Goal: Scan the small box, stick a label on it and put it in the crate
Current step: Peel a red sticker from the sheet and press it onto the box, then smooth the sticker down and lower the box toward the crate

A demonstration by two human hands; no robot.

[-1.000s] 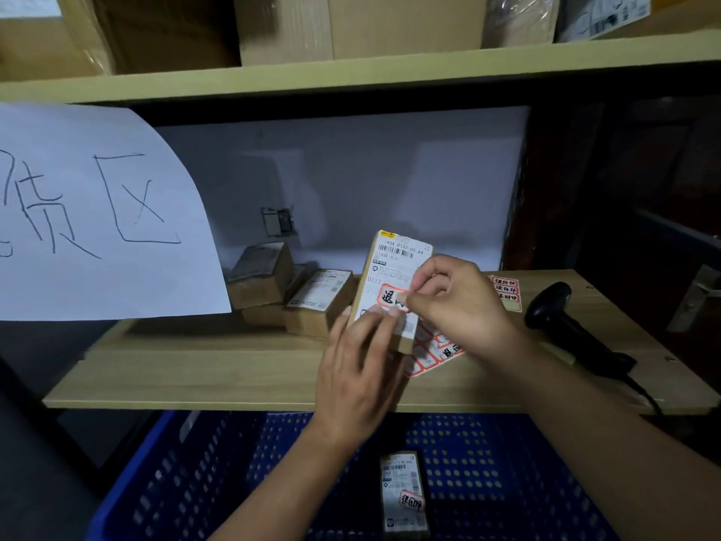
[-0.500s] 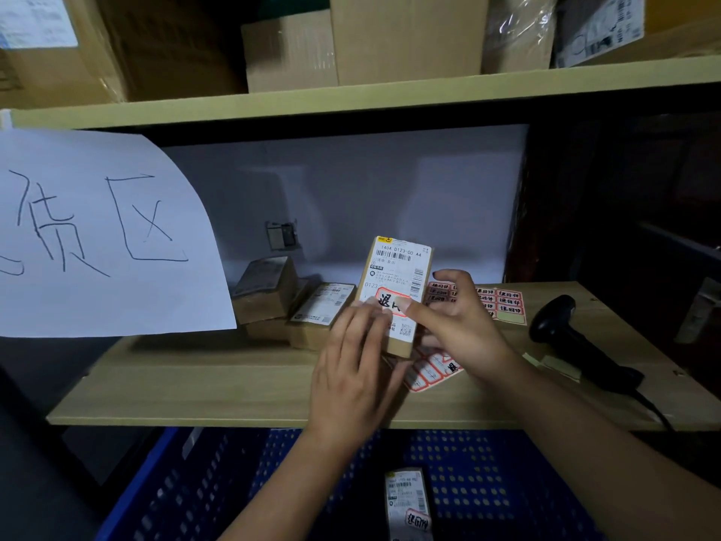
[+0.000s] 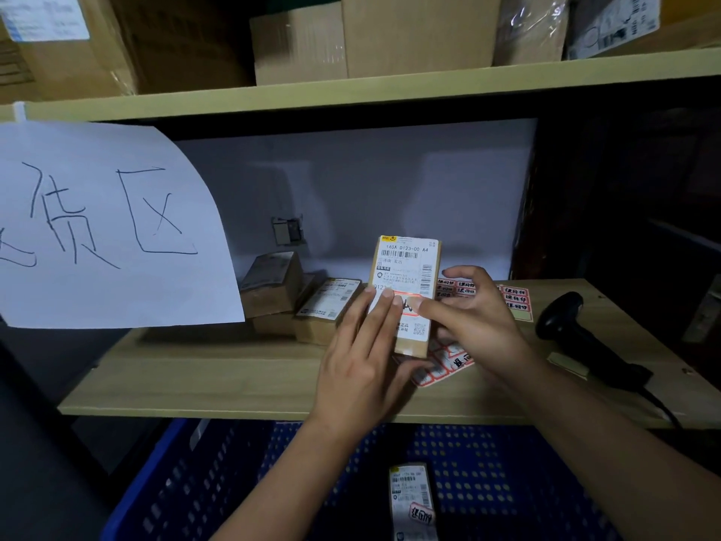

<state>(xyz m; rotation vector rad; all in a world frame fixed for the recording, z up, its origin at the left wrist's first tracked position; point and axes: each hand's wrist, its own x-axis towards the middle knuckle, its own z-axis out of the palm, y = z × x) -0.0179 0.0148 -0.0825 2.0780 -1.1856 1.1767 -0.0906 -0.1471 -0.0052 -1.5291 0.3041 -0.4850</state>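
Observation:
A small brown box (image 3: 407, 263) with a white shipping label stands tilted above the wooden shelf (image 3: 218, 380). My left hand (image 3: 363, 361) holds it from the lower left, fingers flat across its face. My right hand (image 3: 468, 314) presses a red-and-white label (image 3: 409, 304) onto the box's front with thumb and fingertips. Red label sheets (image 3: 515, 296) lie on the shelf behind and beneath my right hand. The black scanner (image 3: 577, 337) rests on the shelf at right. Below the shelf, a blue crate (image 3: 187, 486) holds another labelled box (image 3: 411, 501).
Several more small brown boxes (image 3: 273, 283) are stacked on the shelf left of the held one. A white paper sign (image 3: 97, 228) hangs at left. An upper shelf (image 3: 390, 91) carries large cartons. A dark cabinet side stands at right.
The view has tilted down slightly. My right hand has opened from a pinch and now presses the label flat; my left fingers slid further up the box's face.

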